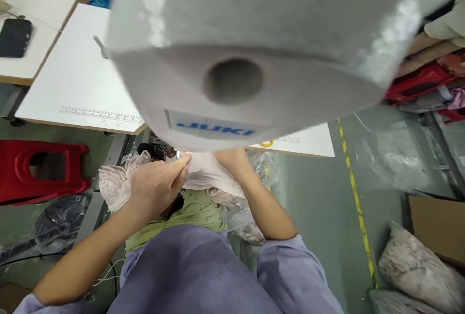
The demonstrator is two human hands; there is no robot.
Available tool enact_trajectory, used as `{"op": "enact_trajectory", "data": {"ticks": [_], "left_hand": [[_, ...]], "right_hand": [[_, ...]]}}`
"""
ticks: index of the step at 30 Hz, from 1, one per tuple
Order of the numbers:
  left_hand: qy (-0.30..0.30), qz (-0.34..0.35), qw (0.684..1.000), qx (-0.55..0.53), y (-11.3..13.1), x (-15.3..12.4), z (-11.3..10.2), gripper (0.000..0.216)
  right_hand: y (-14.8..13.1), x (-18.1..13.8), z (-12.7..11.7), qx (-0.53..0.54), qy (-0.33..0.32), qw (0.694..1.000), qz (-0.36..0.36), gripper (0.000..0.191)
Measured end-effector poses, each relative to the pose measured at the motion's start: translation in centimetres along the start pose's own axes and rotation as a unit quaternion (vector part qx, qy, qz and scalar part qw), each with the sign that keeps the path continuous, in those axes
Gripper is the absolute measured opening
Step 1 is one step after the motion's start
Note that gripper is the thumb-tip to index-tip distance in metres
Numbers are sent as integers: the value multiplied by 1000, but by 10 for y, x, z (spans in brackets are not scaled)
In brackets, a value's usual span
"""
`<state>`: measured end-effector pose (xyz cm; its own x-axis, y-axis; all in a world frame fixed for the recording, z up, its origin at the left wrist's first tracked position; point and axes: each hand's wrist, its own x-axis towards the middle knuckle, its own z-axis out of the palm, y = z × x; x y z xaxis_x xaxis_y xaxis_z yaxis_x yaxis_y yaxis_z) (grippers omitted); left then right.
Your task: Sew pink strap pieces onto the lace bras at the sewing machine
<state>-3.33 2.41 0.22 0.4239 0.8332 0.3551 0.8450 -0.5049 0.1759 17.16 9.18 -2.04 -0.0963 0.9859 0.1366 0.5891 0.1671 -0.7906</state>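
Pale pink fabric (207,171) is stretched between my two hands, under the front of a large white sewing machine head (232,23) marked JUKI. My left hand (158,183) is closed on the fabric's left side, thumb and forefinger pinched together close to a small metal part of the machine. On the other side my right hand (232,161) lies at the fabric's right edge; the machine head hides its fingers. Pale lace cloth (123,180) bunches beside my left wrist, and more lace (227,197) hangs below the fabric over my lap.
A white table (83,76) with a ruler (101,113) extends to the left. A phone (15,38) lies on a further table. Below stands a red stool (43,171). At right are a yellow floor line (354,193), a stuffed plastic bag (417,265) and a cardboard box (439,227).
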Motion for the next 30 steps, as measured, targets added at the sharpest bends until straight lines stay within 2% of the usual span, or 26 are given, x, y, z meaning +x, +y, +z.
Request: {"op": "enact_trajectory", "data": {"ticks": [3, 6, 11, 30], "left_hand": [[46, 37, 998, 21, -5, 0, 0, 26], [66, 72, 995, 19, -6, 0, -3, 21], [97, 88, 991, -1, -8, 0, -4, 15], [62, 139, 988, 3, 4, 5, 2, 20]], "right_hand": [[-8, -1, -2, 37, 7, 999, 3, 19], [-12, -3, -4, 63, 20, 998, 20, 18], [-14, -7, -3, 95, 32, 995, 22, 15], [-2, -7, -10, 108, 56, 992, -32, 14]]}}
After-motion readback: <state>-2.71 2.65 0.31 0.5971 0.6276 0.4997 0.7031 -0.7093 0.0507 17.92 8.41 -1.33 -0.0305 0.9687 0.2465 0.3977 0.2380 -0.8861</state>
